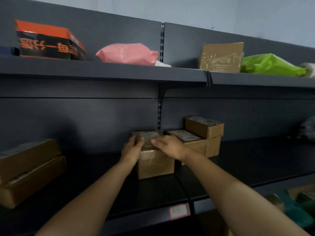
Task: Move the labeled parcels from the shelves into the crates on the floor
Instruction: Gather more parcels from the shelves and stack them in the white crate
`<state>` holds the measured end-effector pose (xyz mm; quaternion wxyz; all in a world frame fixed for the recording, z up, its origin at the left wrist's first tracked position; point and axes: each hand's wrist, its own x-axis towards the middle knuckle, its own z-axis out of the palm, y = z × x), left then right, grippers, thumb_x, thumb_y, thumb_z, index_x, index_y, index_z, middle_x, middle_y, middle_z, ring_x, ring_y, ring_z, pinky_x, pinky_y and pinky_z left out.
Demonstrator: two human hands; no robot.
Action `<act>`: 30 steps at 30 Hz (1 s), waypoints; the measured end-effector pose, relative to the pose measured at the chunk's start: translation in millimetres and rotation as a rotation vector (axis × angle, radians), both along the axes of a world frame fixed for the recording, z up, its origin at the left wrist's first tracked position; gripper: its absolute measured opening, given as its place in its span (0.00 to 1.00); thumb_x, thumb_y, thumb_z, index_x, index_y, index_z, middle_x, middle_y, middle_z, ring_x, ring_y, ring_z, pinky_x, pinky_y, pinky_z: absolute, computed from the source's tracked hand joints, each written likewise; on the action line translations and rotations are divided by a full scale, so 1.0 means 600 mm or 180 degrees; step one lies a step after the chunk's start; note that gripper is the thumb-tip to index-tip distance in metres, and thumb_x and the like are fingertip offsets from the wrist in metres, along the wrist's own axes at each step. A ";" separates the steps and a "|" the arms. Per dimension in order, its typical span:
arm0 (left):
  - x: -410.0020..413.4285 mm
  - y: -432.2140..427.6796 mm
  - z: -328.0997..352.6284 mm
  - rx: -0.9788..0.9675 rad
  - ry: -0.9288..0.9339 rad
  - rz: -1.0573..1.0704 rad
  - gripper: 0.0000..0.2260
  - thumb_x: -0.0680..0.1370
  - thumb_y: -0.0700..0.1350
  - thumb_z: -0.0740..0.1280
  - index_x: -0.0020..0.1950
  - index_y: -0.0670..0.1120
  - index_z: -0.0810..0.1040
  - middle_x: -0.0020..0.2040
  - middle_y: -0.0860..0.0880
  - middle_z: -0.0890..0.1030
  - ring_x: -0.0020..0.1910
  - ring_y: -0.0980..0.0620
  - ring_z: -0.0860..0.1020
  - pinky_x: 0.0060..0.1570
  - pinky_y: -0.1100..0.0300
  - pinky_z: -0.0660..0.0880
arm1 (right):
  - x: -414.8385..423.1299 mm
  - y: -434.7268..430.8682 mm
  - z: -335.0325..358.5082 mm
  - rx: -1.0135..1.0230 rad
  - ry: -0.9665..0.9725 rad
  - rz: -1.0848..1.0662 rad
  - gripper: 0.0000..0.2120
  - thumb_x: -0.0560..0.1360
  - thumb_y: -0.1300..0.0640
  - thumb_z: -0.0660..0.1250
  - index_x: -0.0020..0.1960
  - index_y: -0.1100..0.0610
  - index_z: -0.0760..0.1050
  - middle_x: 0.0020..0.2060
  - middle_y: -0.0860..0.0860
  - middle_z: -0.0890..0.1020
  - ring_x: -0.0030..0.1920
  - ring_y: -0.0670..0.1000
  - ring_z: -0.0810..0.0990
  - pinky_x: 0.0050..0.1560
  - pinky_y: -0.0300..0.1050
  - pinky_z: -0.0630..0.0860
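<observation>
A brown cardboard parcel wrapped in clear tape stands on the middle shelf. My left hand lies against its upper left side, fingers reaching over the top. My right hand rests on its top right edge, fingers curled over the lid. Right behind it sit a flat labeled box and a smaller labeled box stacked on another carton. No crates are in view.
Two stacked cartons sit at the left of the same shelf. The upper shelf holds an orange-and-black box, a pink bag, a taped carton and a green bag. A price tag marks the shelf edge.
</observation>
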<state>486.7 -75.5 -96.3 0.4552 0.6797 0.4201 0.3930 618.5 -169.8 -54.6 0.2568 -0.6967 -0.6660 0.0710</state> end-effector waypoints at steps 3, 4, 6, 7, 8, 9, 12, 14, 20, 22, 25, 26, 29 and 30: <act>0.022 0.000 0.009 -0.0180 -0.0333 0.0225 0.27 0.77 0.52 0.65 0.74 0.52 0.62 0.69 0.44 0.69 0.61 0.43 0.74 0.60 0.49 0.73 | 0.065 -0.002 0.007 0.0348 -0.0288 -0.0494 0.18 0.83 0.50 0.55 0.66 0.56 0.74 0.62 0.57 0.78 0.62 0.56 0.76 0.61 0.51 0.72; 0.026 -0.002 0.011 -0.0306 -0.0426 0.0202 0.27 0.76 0.49 0.66 0.74 0.52 0.62 0.66 0.43 0.71 0.58 0.43 0.76 0.54 0.50 0.76 | 0.089 -0.003 0.006 0.0277 -0.0480 -0.0781 0.18 0.83 0.50 0.54 0.65 0.57 0.75 0.60 0.58 0.79 0.60 0.57 0.76 0.59 0.51 0.74; 0.033 -0.010 0.013 -0.0556 -0.0551 0.0155 0.25 0.76 0.45 0.67 0.72 0.50 0.65 0.61 0.42 0.75 0.51 0.44 0.79 0.42 0.55 0.77 | 0.127 0.000 -0.005 -0.0128 -0.0637 -0.1103 0.20 0.82 0.48 0.53 0.63 0.60 0.75 0.59 0.59 0.78 0.59 0.57 0.76 0.56 0.49 0.73; 0.036 -0.016 0.014 -0.0692 -0.0611 0.0163 0.23 0.76 0.44 0.67 0.70 0.47 0.67 0.58 0.42 0.78 0.47 0.45 0.80 0.38 0.57 0.76 | 0.137 0.003 -0.010 -0.0319 -0.0667 -0.1099 0.21 0.82 0.47 0.53 0.63 0.60 0.75 0.60 0.58 0.77 0.59 0.57 0.76 0.56 0.48 0.72; 0.036 -0.020 0.014 -0.0840 -0.0657 0.0169 0.19 0.77 0.44 0.66 0.67 0.45 0.69 0.54 0.41 0.80 0.43 0.46 0.80 0.35 0.58 0.75 | 0.139 0.006 -0.013 -0.0429 -0.0694 -0.1021 0.21 0.82 0.48 0.53 0.63 0.59 0.75 0.61 0.58 0.77 0.59 0.56 0.76 0.56 0.48 0.72; 0.035 -0.026 0.016 -0.0963 -0.0667 0.0175 0.16 0.77 0.44 0.65 0.64 0.44 0.72 0.50 0.41 0.81 0.40 0.46 0.80 0.33 0.58 0.74 | 0.136 0.008 -0.014 -0.0424 -0.0701 -0.0892 0.19 0.82 0.49 0.53 0.64 0.57 0.75 0.62 0.57 0.77 0.60 0.56 0.75 0.57 0.48 0.72; 0.022 -0.027 0.016 -0.1085 -0.0790 0.0392 0.10 0.77 0.44 0.65 0.55 0.40 0.75 0.42 0.40 0.80 0.36 0.45 0.79 0.34 0.57 0.75 | 0.107 0.012 -0.002 -0.0281 -0.0571 -0.0392 0.17 0.81 0.56 0.54 0.64 0.55 0.76 0.65 0.54 0.76 0.64 0.54 0.73 0.66 0.52 0.68; 0.004 -0.021 0.014 -0.0974 -0.0830 0.0658 0.10 0.75 0.42 0.67 0.52 0.37 0.77 0.40 0.39 0.80 0.35 0.44 0.79 0.37 0.56 0.76 | 0.095 0.015 0.002 -0.0083 -0.0299 -0.0202 0.16 0.81 0.59 0.56 0.62 0.54 0.78 0.66 0.51 0.76 0.67 0.51 0.72 0.70 0.50 0.66; -0.030 -0.029 0.015 -0.1064 -0.0750 0.0700 0.10 0.76 0.46 0.66 0.51 0.39 0.77 0.40 0.41 0.81 0.37 0.45 0.79 0.36 0.57 0.74 | 0.131 0.023 -0.010 0.0177 0.0126 -0.1169 0.13 0.79 0.56 0.61 0.63 0.55 0.75 0.59 0.55 0.77 0.57 0.56 0.77 0.57 0.53 0.76; -0.028 -0.030 0.012 -0.1363 -0.0821 0.0519 0.14 0.76 0.50 0.65 0.54 0.40 0.78 0.43 0.41 0.83 0.41 0.44 0.80 0.41 0.55 0.76 | 0.140 0.023 -0.019 -0.0212 0.0695 -0.1420 0.18 0.80 0.52 0.59 0.67 0.59 0.71 0.62 0.58 0.75 0.59 0.57 0.76 0.56 0.50 0.75; -0.022 -0.038 0.005 -0.1668 -0.0982 0.0311 0.15 0.77 0.54 0.62 0.48 0.42 0.80 0.37 0.43 0.83 0.39 0.44 0.80 0.39 0.55 0.76 | 0.146 0.020 -0.035 -0.0260 0.2339 -0.1292 0.26 0.79 0.51 0.63 0.73 0.60 0.64 0.65 0.59 0.74 0.61 0.58 0.74 0.61 0.50 0.73; -0.022 -0.038 0.002 -0.1728 -0.1055 0.0282 0.16 0.77 0.54 0.62 0.46 0.42 0.80 0.35 0.43 0.83 0.39 0.45 0.80 0.39 0.55 0.75 | 0.149 0.013 -0.038 -0.0225 0.2797 -0.1245 0.28 0.77 0.51 0.66 0.73 0.58 0.63 0.65 0.59 0.73 0.59 0.59 0.74 0.60 0.53 0.73; -0.028 -0.043 -0.004 -0.1780 -0.1259 0.0171 0.16 0.76 0.55 0.62 0.50 0.43 0.80 0.41 0.43 0.84 0.43 0.44 0.80 0.43 0.53 0.76 | 0.161 -0.005 -0.050 -0.0222 0.3752 -0.0982 0.25 0.74 0.51 0.70 0.69 0.48 0.67 0.63 0.56 0.72 0.54 0.58 0.73 0.52 0.60 0.76; -0.031 -0.044 -0.006 -0.1765 -0.1299 0.0135 0.16 0.76 0.55 0.62 0.52 0.44 0.80 0.44 0.43 0.84 0.45 0.44 0.81 0.43 0.52 0.76 | 0.163 -0.009 -0.053 -0.0221 0.3892 -0.0846 0.24 0.73 0.50 0.70 0.67 0.45 0.67 0.62 0.55 0.72 0.55 0.58 0.73 0.50 0.60 0.76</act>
